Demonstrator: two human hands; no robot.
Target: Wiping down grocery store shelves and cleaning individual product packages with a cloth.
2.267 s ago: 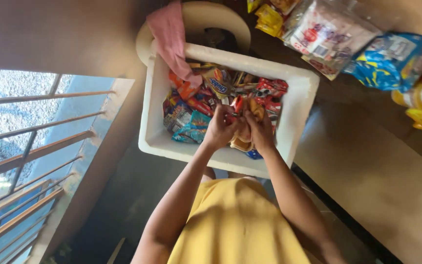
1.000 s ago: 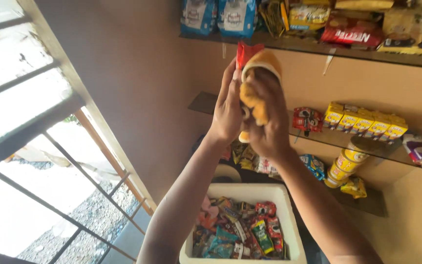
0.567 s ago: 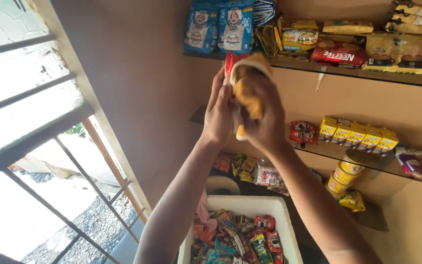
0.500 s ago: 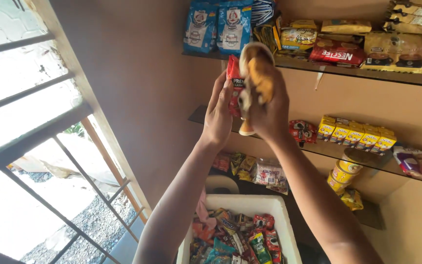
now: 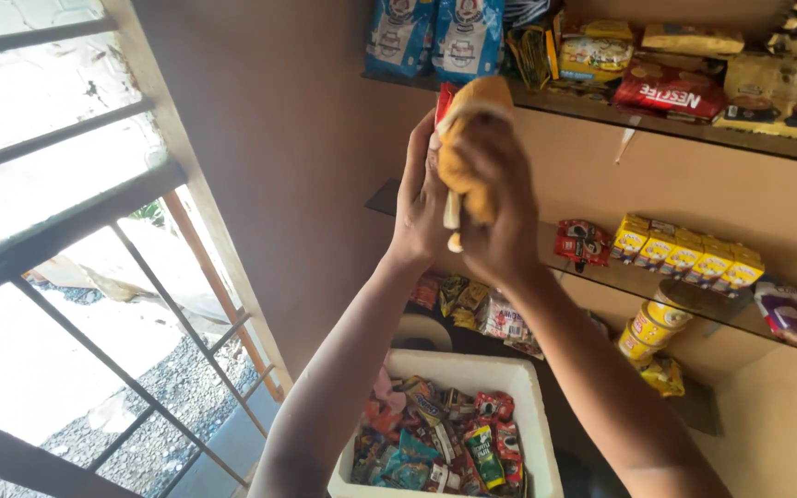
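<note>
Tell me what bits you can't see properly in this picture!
- Orange packet, head view: mostly wrapped by the left hand and right hand.
- White box: bottom cut off by the picture's edge, part behind the forearms.
- Top shelf packets: tops cut off.

I see open air left of my raised hands, up to the bare brown wall. Upper right: dark top shelf crammed with packets. Lower centre: white foam box blocks downward.
</note>
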